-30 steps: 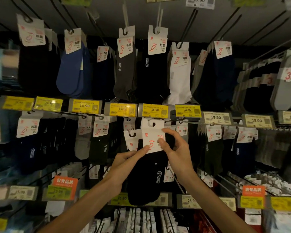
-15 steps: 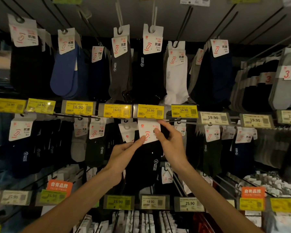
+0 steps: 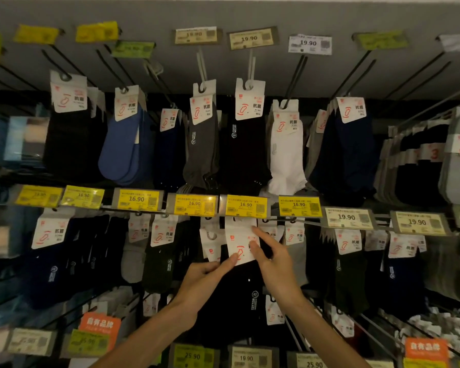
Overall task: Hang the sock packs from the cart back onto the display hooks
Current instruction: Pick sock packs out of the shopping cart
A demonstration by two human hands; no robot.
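Note:
A black sock pack (image 3: 239,293) with a white header card (image 3: 239,241) sits in the middle row of the display, its card top tucked just under a yellow 16.90 price tag (image 3: 245,205). My left hand (image 3: 205,280) pinches the card's lower left corner. My right hand (image 3: 274,264) pinches the card's right edge, index finger stretched up along it. The hook behind the tag is hidden, so I cannot tell whether the card hangs on it. The cart is out of view.
Rows of hanging sock packs fill the wall: blue (image 3: 125,150), grey (image 3: 202,144), white (image 3: 286,152) above, dark ones on both sides. Another white card (image 3: 210,243) hangs just left of mine. Bare hooks (image 3: 295,75) jut out at the top. Lower price tags (image 3: 246,357) line the bottom.
Both hands have lifted the black sock pack upward, from well below the yellow price tags until the card's top reaches under the 16.90 tag. My view has tilted upward too.

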